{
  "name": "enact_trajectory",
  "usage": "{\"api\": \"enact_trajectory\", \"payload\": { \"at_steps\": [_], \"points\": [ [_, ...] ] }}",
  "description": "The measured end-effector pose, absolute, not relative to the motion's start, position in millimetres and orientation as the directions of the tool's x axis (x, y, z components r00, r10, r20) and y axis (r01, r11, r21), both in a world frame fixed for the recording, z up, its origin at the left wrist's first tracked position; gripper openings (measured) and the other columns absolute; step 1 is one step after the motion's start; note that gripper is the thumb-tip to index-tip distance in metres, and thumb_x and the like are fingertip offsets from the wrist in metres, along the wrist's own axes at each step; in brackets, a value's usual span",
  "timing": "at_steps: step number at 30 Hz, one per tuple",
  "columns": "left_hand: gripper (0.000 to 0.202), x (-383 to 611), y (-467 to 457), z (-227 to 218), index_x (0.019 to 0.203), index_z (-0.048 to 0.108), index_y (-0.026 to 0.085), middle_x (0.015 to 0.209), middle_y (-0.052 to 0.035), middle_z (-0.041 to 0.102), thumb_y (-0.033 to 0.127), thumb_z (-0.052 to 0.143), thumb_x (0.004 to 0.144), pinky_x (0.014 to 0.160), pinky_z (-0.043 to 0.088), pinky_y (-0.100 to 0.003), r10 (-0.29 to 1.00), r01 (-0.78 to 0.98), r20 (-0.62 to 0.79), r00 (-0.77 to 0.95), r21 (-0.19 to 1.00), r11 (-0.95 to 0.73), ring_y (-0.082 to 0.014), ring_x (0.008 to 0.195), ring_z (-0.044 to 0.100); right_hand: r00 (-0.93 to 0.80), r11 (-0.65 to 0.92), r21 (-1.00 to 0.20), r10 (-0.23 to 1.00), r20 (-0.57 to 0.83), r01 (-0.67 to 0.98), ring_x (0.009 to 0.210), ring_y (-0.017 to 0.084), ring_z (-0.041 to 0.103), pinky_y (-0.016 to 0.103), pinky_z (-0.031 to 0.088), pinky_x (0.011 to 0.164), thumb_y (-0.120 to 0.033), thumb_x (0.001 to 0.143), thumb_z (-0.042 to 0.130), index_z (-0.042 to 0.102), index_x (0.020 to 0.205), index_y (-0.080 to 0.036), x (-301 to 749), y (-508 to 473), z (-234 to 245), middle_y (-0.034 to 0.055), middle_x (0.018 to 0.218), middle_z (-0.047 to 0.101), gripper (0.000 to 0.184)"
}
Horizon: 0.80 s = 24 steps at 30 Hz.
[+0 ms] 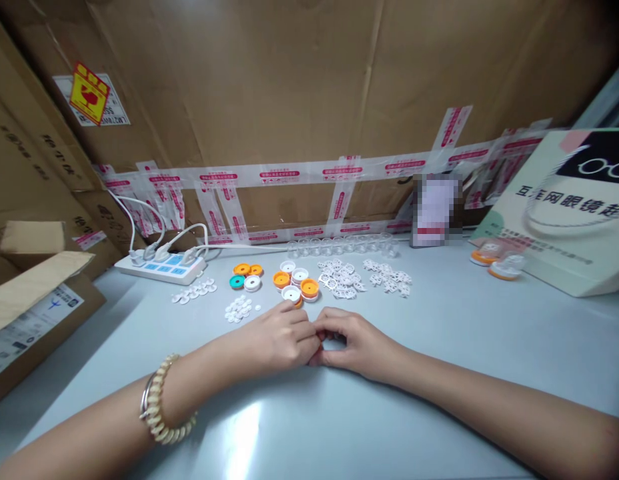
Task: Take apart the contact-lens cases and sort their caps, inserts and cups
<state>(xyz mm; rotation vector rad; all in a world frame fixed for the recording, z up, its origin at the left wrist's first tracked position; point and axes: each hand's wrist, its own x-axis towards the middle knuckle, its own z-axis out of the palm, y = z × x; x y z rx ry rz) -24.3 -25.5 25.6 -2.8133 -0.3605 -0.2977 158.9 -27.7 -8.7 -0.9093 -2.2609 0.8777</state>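
Observation:
My left hand (279, 337) and my right hand (354, 343) rest together on the pale table (439, 347), fingertips meeting in a pinch. Both have curled fingers closed on something too small to make out. Just beyond the left hand lie orange and white round caps (295, 283). A teal cap and more orange caps (245, 275) sit to their left. Small white discs (238, 309) lie near the left hand. White ring-shaped parts (362, 277) are scattered behind the right hand. A beaded bracelet (159, 403) circles my left wrist.
A white power strip (162, 267) with plugged cables sits at back left. Cardboard walls taped with printed tape (289, 175) enclose the table. An open carton (34, 307) stands left. A printed paper bag (564, 220) stands right, with two orange-based caps (494, 261) beside it.

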Motion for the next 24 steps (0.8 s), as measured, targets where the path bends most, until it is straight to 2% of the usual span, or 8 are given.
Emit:
{"api": "enact_trajectory", "payload": {
  "at_steps": [3, 7, 16, 19, 22, 24],
  "points": [
    [0.023, -23, -25, 21, 0.071, 0.061, 0.013, 0.067, -0.0027, 0.061, 0.017, 0.045, 0.088, 0.066, 0.037, -0.028, 0.254, 0.315, 0.288, 0.923, -0.192, -0.929, -0.0133, 0.064, 0.05, -0.623, 0.562, -0.729, 0.745, 0.238, 0.392, 0.069, 0.013, 0.05, 0.023, 0.04, 0.063, -0.02, 0.067, 0.069, 0.064, 0.076, -0.016, 159, -28, -9, -0.0002, 0.071, 0.052, 0.01],
    [0.021, -19, -26, 16, 0.068, 0.063, 0.016, 0.063, -0.0008, 0.062, 0.02, 0.049, 0.083, 0.06, 0.037, -0.026, 0.398, 0.438, 0.341, 0.852, -0.047, -0.898, -0.0123, 0.06, 0.054, -0.619, 0.56, -0.723, 0.749, 0.235, 0.404, 0.069, 0.013, 0.05, 0.023, 0.04, 0.064, -0.015, 0.068, 0.065, 0.062, 0.074, -0.017, 160, -27, -8, -0.0006, 0.071, 0.052, 0.007],
    [0.008, -5, -38, 18, 0.064, 0.064, 0.015, 0.062, -0.0033, 0.064, 0.011, 0.058, 0.068, 0.056, 0.042, -0.026, 0.738, 0.726, 0.184, 0.649, 0.143, -0.673, -0.0165, 0.062, 0.058, -0.631, 0.542, -0.735, 0.749, 0.203, 0.408, 0.072, 0.014, 0.052, 0.024, 0.042, 0.066, -0.013, 0.068, 0.064, 0.064, 0.077, -0.017, 160, -29, -5, 0.0005, 0.074, 0.054, 0.01],
    [0.009, -3, -40, 20, 0.063, 0.064, 0.015, 0.062, -0.0032, 0.062, 0.01, 0.058, 0.067, 0.055, 0.042, -0.025, 0.779, 0.748, 0.183, 0.6, 0.216, -0.627, -0.0157, 0.062, 0.057, -0.625, 0.534, -0.737, 0.756, 0.196, 0.414, 0.072, 0.014, 0.052, 0.024, 0.042, 0.066, -0.012, 0.068, 0.065, 0.064, 0.078, -0.017, 159, -29, -3, 0.0002, 0.073, 0.054, 0.011],
    [0.009, -12, -38, 34, 0.064, 0.064, 0.017, 0.063, -0.0016, 0.063, 0.012, 0.058, 0.068, 0.058, 0.042, -0.023, 0.799, 0.74, 0.19, 0.571, 0.302, -0.601, -0.0139, 0.062, 0.056, -0.619, 0.51, -0.757, 0.764, 0.18, 0.409, 0.072, 0.014, 0.052, 0.025, 0.043, 0.066, -0.022, 0.068, 0.069, 0.065, 0.081, -0.018, 159, -30, -3, 0.0003, 0.074, 0.053, 0.015],
    [0.009, -26, -31, 49, 0.067, 0.064, 0.017, 0.067, -0.0007, 0.065, 0.013, 0.056, 0.069, 0.061, 0.042, -0.023, 0.823, 0.766, 0.173, 0.542, 0.301, -0.568, -0.0137, 0.064, 0.057, -0.609, 0.484, -0.777, 0.775, 0.168, 0.402, 0.073, 0.014, 0.053, 0.026, 0.043, 0.068, -0.027, 0.067, 0.071, 0.065, 0.086, -0.017, 159, -30, -2, 0.0012, 0.077, 0.054, 0.022]
  ]
}}
